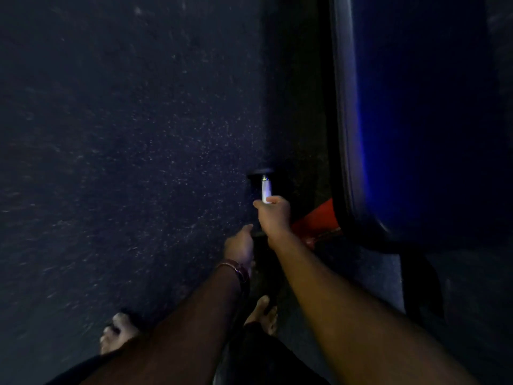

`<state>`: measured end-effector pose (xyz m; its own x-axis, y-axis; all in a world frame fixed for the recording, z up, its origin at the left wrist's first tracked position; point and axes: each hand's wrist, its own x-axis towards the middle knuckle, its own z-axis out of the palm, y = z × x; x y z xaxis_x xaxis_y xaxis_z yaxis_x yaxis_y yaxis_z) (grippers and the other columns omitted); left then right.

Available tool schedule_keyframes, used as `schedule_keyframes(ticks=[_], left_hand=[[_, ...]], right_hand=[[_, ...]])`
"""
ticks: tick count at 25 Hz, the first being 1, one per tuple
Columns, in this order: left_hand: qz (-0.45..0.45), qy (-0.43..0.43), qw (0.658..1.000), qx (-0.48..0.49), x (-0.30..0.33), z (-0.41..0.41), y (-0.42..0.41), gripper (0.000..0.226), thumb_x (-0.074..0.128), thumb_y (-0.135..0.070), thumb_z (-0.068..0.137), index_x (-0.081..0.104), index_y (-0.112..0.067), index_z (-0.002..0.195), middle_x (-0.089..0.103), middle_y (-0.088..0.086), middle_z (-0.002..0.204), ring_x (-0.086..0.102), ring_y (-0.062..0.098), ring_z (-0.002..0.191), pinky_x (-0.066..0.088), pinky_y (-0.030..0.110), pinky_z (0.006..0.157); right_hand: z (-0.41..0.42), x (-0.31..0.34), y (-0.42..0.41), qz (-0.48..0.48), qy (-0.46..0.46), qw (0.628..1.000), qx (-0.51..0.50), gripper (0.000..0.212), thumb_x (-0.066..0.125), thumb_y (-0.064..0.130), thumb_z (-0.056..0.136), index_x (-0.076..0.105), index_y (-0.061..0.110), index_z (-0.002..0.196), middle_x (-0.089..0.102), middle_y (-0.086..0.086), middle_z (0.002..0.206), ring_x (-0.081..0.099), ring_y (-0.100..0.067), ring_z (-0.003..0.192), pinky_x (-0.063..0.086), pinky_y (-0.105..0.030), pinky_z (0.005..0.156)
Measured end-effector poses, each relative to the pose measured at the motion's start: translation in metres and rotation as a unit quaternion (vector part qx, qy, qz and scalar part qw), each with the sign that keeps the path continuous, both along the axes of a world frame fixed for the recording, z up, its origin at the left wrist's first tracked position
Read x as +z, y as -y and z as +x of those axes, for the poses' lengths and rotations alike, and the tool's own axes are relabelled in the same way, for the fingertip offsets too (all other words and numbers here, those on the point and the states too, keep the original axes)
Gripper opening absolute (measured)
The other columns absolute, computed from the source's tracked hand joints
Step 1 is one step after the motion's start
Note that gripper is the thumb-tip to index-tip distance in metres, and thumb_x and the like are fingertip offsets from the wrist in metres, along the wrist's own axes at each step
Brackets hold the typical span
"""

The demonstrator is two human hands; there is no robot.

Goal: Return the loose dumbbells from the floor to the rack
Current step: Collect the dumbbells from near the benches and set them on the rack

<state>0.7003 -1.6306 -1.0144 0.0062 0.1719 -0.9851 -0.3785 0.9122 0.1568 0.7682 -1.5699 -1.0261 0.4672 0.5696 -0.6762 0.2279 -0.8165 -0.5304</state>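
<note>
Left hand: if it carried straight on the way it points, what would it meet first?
Probably the dark lower end of the dumbbell just ahead of the left hand; dimness leaves depth uncertain.

No text, label, brand, number or sign can be read anywhere in the dim, blurred head view.
</note>
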Motion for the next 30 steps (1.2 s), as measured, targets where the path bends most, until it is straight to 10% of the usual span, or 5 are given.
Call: schedule_keyframes(ticks=[6, 13, 18, 23, 30], left_hand=[[-0.039, 0.058, 0.992, 0.103, -0.096, 0.051, -0.028, 0.026, 0.055, -0.025, 0.088, 0.073, -0.006, 0.087, 0.067, 0.007, 0.065, 0.062, 0.022, 0.056, 0.051, 0.027, 0.055], [-0.041, -0.02, 0.991, 0.125, -0.076, 0.016, -0.022, 0.013, 0.05, 0.01, 0.084, 0.062, 0.004, 0.087, 0.061, 0.016, 0.077, 0.053, 0.022, 0.054, 0.041, 0.026, 0.05], [-0.01, -0.057, 0.976, 0.208, 0.05, -0.049, -0.016, 0.023, 0.055, 0.012, 0.078, 0.065, 0.008, 0.099, 0.066, 0.017, 0.09, 0.059, 0.027, 0.075, 0.047, 0.031, 0.06], [0.065, -0.053, 0.956, 0.283, 0.211, -0.119, -0.034, 0.016, 0.056, 0.015, 0.082, 0.065, 0.003, 0.088, 0.066, 0.013, 0.078, 0.062, 0.024, 0.066, 0.049, 0.021, 0.045], [0.147, -0.001, 0.923, 0.356, 0.406, -0.186, -0.064, 0.013, 0.059, 0.006, 0.085, 0.064, -0.005, 0.081, 0.064, 0.008, 0.072, 0.059, 0.02, 0.062, 0.047, 0.023, 0.049]], right_hand=[[0.023, -0.099, -0.033, 0.01, 0.061, 0.998, 0.032, 0.07, 0.077, 0.012, 0.08, 0.042, -0.005, 0.138, 0.059, -0.022, 0.128, 0.062, -0.033, 0.114, 0.044, -0.029, 0.09], [-0.004, -0.096, -0.038, -0.037, -0.02, 0.997, -0.07, 0.019, 0.065, 0.018, 0.088, 0.054, 0.007, 0.076, 0.049, -0.007, 0.057, 0.045, -0.017, 0.041, 0.03, -0.015, 0.031], [-0.078, 0.003, -0.04, 0.026, -0.002, 0.999, -0.036, 0.041, 0.058, 0.051, 0.054, 0.058, 0.014, 0.073, 0.063, -0.01, 0.067, 0.063, -0.027, 0.06, 0.057, -0.045, 0.058], [-0.159, 0.205, -0.065, 0.112, -0.053, 0.992, 0.009, 0.032, 0.067, 0.017, 0.076, 0.047, 0.013, 0.05, 0.047, 0.0, 0.046, 0.044, -0.017, 0.044, 0.036, -0.031, 0.046], [-0.233, 0.428, -0.098, 0.241, -0.061, 0.964, 0.091, 0.027, 0.061, 0.024, 0.064, 0.042, 0.014, 0.047, 0.042, -0.002, 0.047, 0.04, -0.019, 0.05, 0.035, -0.036, 0.047]])
